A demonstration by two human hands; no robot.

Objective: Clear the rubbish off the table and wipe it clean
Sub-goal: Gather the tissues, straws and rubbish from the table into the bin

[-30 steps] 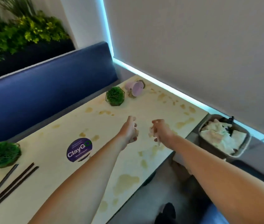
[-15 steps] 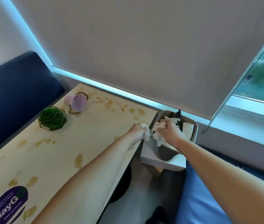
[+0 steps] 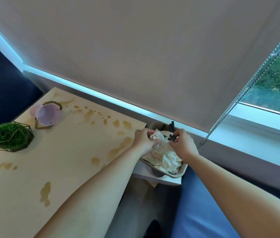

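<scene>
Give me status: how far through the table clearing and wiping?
Done: crumpled tissues already fill the bin off the table's end. In hand: left hand and right hand both grip a tissue wad over it. Left: tipped pink cup, brown spills across the table; no wiping evident.

A big grey blind (image 3: 153, 48) covers the window (image 3: 273, 86). A dark blue seat (image 3: 2, 93) sits far left.

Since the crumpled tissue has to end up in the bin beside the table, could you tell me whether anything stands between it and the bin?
Nothing visible does. Both hands hold the tissue directly above the bin, which is already heaped with paper.
</scene>
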